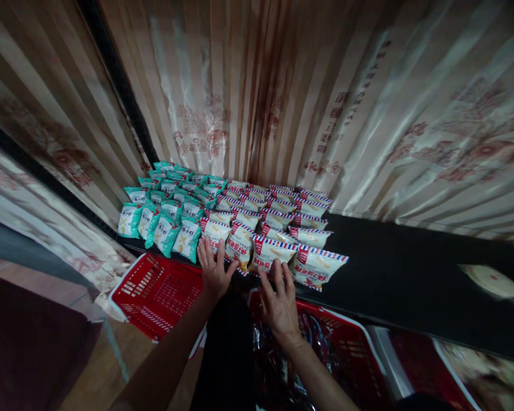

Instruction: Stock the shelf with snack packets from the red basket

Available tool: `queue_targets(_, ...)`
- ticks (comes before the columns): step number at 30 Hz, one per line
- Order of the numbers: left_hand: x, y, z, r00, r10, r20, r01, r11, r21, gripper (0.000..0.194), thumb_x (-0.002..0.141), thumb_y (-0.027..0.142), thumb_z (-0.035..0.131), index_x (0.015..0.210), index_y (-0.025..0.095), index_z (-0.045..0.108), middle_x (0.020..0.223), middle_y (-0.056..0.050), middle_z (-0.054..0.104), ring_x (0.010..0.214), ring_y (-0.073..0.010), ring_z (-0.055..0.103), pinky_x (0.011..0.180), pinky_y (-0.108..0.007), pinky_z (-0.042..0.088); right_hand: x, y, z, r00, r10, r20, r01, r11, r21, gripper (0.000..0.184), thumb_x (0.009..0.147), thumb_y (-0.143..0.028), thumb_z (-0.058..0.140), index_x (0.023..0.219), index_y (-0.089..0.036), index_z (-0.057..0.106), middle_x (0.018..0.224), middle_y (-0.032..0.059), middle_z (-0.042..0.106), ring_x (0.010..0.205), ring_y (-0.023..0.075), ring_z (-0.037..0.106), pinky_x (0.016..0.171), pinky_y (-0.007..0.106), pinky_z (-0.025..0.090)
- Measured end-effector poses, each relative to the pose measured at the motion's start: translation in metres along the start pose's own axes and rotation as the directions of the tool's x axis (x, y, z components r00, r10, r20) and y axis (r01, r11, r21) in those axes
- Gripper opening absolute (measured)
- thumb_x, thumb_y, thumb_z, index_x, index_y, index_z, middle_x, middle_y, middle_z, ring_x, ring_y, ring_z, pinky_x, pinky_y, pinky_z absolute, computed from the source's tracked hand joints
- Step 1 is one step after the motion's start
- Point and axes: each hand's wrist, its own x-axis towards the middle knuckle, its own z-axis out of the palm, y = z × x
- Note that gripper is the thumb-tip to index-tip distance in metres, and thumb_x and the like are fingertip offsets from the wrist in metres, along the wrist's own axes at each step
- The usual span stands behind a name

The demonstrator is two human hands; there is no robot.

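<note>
Rows of white snack packets with red-and-blue striped edges [278, 228] lie on a black shelf [394, 268], beside rows of teal snack packets [167, 205]. My left hand [214, 268] lies flat with fingers spread, touching the front white packets. My right hand [278, 299] is also open with fingers stretched out, its tips resting on a front white packet [270, 254]. Neither hand grips anything.
A red plastic basket [154, 291] stands lower left below the shelf. A second red basket [346, 348] with dark wrapped goods is under my right arm. Patterned curtains [257, 91] hang behind the shelf. Another packet [492, 279] lies blurred at the right.
</note>
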Motion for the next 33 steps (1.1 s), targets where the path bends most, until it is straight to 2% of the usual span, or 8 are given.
queue_targets(5,0.002,0.003,0.004,1.0,-0.02,0.017,0.019,0.999,0.042,0.074,0.08,0.046,0.058,0.141,0.015,0.03,0.153,-0.021,0.009,0.139,-0.0397,0.006,0.106,-0.061,0.022,0.002,0.0,0.002,1.0,-0.001,0.009,0.001,1.0,0.003,0.075,0.085,-0.008,0.046,0.145,-0.038,0.013,0.156,0.0021,-0.003,0.14,0.0356,0.012,0.1,0.061,0.037)
queue_targets(12,0.002,0.005,0.006,0.999,0.048,0.01,-0.049,0.998,0.035,0.072,0.079,0.049,0.059,0.139,0.016,0.036,0.153,-0.02,0.002,0.139,-0.0415,0.002,0.106,-0.064,0.018,-0.002,0.005,0.005,1.0,-0.007,0.024,0.007,1.0,-0.001,0.076,0.083,-0.006,0.045,0.146,-0.035,0.013,0.156,0.0035,0.0,0.14,0.0347,0.012,0.103,0.059,0.036)
queue_targets(17,0.004,0.005,0.006,0.999,0.045,0.021,-0.046,0.998,0.05,0.072,0.077,0.051,0.059,0.136,0.015,0.041,0.153,-0.021,0.008,0.139,-0.0424,0.004,0.105,-0.065,0.019,-0.003,0.005,0.006,0.999,-0.003,0.037,0.003,1.0,0.004,0.078,0.082,-0.006,0.046,0.146,-0.034,0.013,0.156,0.0031,0.0,0.14,0.0339,0.012,0.103,0.059,0.035)
queue_targets(24,0.001,0.006,0.004,0.998,0.058,-0.007,-0.058,0.998,0.04,0.068,0.076,0.046,0.063,0.136,0.021,0.043,0.154,-0.015,0.002,0.138,-0.0439,0.003,0.105,-0.066,0.017,-0.005,0.001,-0.003,0.998,0.025,0.056,-0.026,1.0,0.017,0.077,0.081,-0.003,0.044,0.146,-0.03,0.013,0.156,0.0034,-0.001,0.141,0.032,0.009,0.105,0.055,0.035)
queue_targets(29,-0.003,0.01,-0.007,0.991,0.132,-0.007,-0.132,0.991,0.02,0.061,0.078,0.039,0.063,0.133,0.018,0.046,0.154,-0.016,0.0,0.138,-0.0437,0.005,0.105,-0.065,0.02,-0.011,0.003,-0.013,0.999,0.018,0.048,-0.019,0.999,0.028,0.077,0.081,-0.004,0.045,0.146,-0.03,0.013,0.156,0.0031,-0.001,0.141,0.0323,0.008,0.106,0.056,0.034)
queue_targets(33,-0.011,0.019,-0.023,0.978,0.209,-0.017,-0.21,0.976,-0.067,0.046,0.082,0.026,0.059,0.126,0.015,0.051,0.153,-0.018,0.013,0.138,-0.0391,0.015,0.105,-0.058,0.03,-0.017,0.004,-0.017,0.999,0.022,0.047,-0.025,0.998,0.058,0.073,0.083,-0.004,0.043,0.146,-0.031,0.016,0.156,0.0029,0.0,0.141,0.0319,0.009,0.105,0.056,0.034)
